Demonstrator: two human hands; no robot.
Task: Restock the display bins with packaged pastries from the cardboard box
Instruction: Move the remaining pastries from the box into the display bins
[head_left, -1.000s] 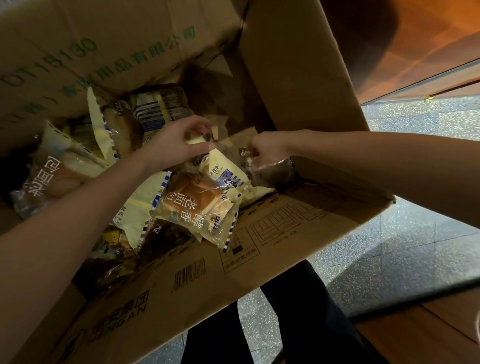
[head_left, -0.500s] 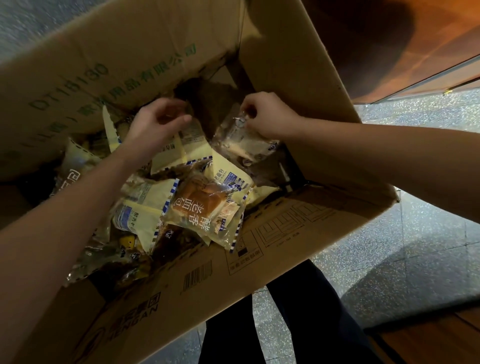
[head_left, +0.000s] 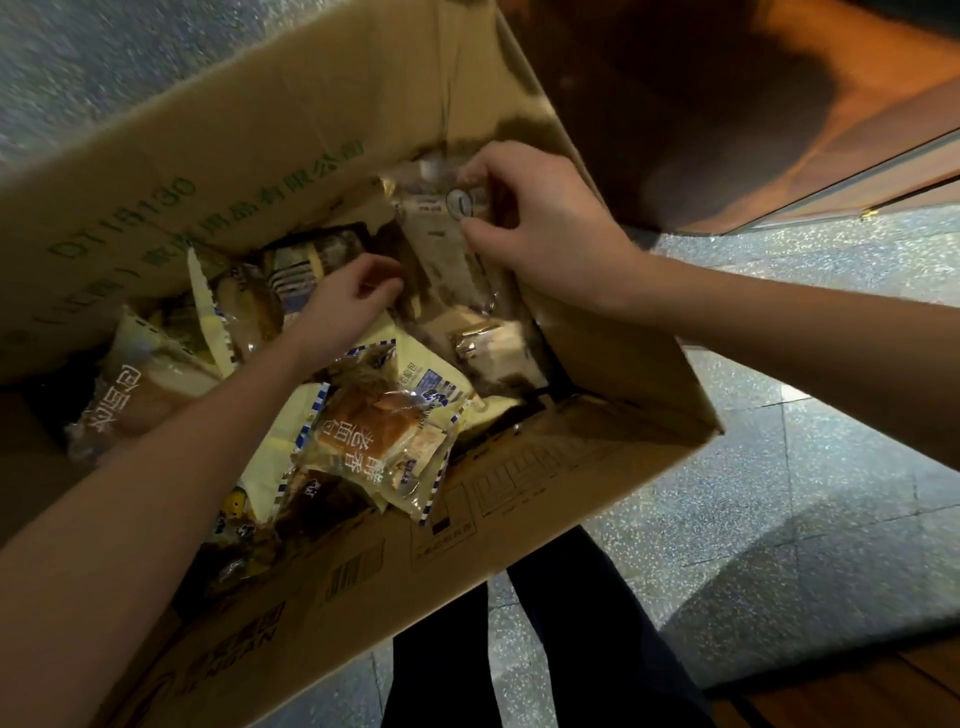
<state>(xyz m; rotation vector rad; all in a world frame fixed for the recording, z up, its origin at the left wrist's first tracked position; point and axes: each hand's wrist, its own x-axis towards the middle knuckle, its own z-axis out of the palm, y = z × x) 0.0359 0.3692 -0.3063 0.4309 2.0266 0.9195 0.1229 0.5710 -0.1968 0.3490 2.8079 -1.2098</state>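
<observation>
A clear pastry packet (head_left: 452, 249) hangs upright from the right hand (head_left: 540, 228), pinched near its top by curled fingers and thumb, probably to lift it free. Just below, the left hand (head_left: 348, 306) curls among loose packets (head_left: 374, 436); whether it grips one is unclear. The cardboard box (head_left: 260, 130) surrounds both hands.

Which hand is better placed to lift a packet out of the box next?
Right. The right hand grips a clear packet raised above the pile of packets; the left hand is low among them, its hold unclear.
</observation>
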